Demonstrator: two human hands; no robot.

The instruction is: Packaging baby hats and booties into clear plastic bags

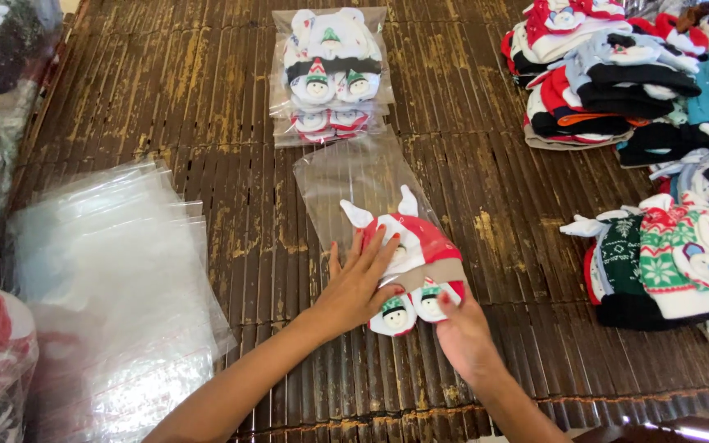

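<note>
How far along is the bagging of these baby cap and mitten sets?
Done: one sealed stack of bagged sets lies further up the mat. In hand: left hand presses a red-and-white set while right hand pushes it into a clear bag; it is only partly inside. Left: piles of loose knitwear on the right, and spare empty bags.
</note>
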